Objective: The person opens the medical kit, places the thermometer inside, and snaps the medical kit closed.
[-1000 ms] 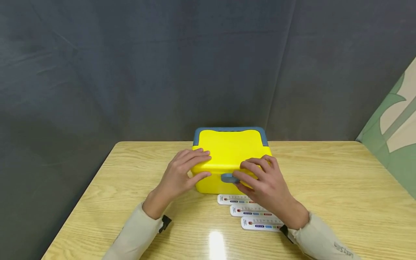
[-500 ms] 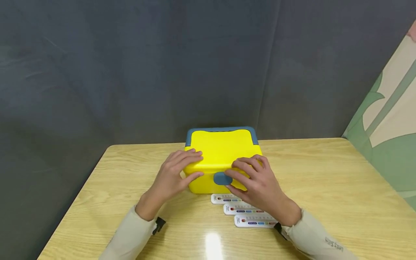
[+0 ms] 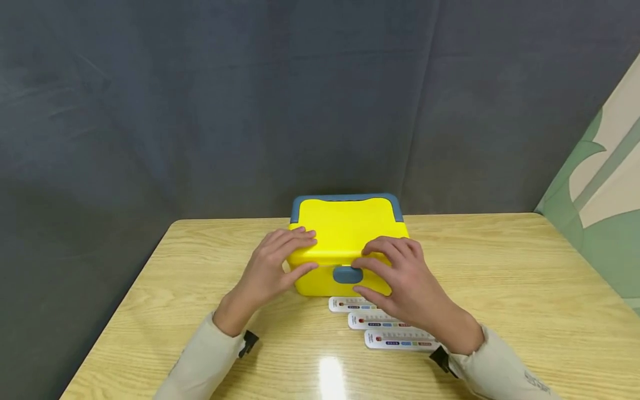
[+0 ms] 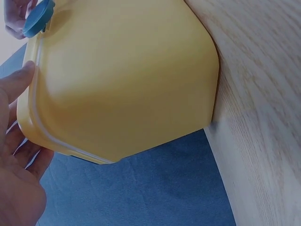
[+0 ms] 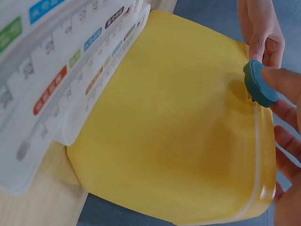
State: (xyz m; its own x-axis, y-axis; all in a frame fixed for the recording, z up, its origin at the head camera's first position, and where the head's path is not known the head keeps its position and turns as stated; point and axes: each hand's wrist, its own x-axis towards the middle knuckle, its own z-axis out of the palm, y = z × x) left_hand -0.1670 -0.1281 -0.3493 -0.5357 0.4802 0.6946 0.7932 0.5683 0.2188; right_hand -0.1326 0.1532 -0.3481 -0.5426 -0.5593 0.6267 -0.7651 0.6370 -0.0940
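A yellow lidded storage box with blue corner trim stands on the table, lid down. My left hand holds its front left corner, fingers on the lid and thumb at the front rim; in the left wrist view the thumb tip meets the lid's edge. My right hand is at the front right, fingers bent over the lid's edge. Its thumb and index finger are spread around the blue latch, the index fingertip right at the latch's upper edge. In the right wrist view the thumb overlaps the latch.
Three white thermometer strips lie staggered on the table in front of the box, partly under the right forearm. A dark curtain hangs behind the table's back edge. A patterned green and beige surface is at the right.
The latch, tilted out a second ago, now shows its broad face at the front. My right thumb and index finger have spread apart around it. The left hand has kept its place.
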